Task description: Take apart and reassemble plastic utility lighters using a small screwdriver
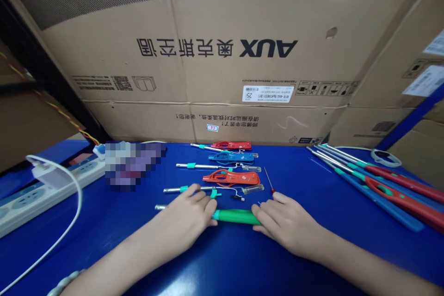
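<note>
Right now, watching through the head camera, I have the green handle (237,216) lying crosswise on the near side of a row of loose parts, over the blue tabletop (222,263). The left hand (194,210) is clamped around its left end, with a silver tip (160,207) poking out beyond; the right hand (286,222) has its fingers folded over the other end, hiding that edge from me. A thin screwdriver (269,179) sticks out past the right hand's fingers, and I cannot tell whether they grip it. Ahead, room is tight: the orange casing (241,178) and a clear plastic piece (253,188) sit just beyond the handle, then the blue casing (232,157) and red casing (234,146) run back toward the far edge, where a cardboard wall (208,9) rises. A white power strip (14,215) slants along my left side; on my right, several long-handled rods (398,201) fan out, well apart from the right hand. My widest room is nearest the camera, where tabletop spreads between the forearms (128,252).
</note>
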A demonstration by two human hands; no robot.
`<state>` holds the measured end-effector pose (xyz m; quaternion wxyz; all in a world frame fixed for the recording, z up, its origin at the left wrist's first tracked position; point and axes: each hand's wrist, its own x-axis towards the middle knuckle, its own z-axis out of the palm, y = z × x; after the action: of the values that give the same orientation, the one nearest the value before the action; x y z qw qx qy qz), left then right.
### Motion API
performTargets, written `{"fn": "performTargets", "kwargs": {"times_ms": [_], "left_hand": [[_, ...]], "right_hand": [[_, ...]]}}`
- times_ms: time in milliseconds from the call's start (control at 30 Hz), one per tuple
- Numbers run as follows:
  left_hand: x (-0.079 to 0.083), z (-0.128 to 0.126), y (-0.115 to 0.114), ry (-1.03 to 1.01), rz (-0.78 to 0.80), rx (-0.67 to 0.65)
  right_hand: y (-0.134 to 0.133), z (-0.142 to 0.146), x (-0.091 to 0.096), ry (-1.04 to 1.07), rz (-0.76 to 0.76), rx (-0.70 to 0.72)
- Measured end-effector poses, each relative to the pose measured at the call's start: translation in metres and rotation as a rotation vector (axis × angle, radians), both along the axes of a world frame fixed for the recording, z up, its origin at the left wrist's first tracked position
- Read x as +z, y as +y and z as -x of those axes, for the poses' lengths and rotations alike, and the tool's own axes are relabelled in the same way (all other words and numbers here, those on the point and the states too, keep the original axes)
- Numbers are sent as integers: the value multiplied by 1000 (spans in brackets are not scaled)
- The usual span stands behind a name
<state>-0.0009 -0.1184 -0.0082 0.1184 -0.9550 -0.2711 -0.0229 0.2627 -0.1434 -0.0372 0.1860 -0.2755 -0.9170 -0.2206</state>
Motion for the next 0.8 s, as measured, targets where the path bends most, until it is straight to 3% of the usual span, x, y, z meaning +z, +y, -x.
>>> {"fn": "performTargets", "kwargs": {"times_ms": [167,600,800], "left_hand": [[-6,-6,-5,-14,-30,-41],[6,-13,-14,-130,-358,-24],[-1,-15,-12,-116,-307,-33]], "right_hand": [[-1,2,0,-37,-20,42],[-16,5,17,141,112,-51],[-18,7,15,61,9,-59]]}}
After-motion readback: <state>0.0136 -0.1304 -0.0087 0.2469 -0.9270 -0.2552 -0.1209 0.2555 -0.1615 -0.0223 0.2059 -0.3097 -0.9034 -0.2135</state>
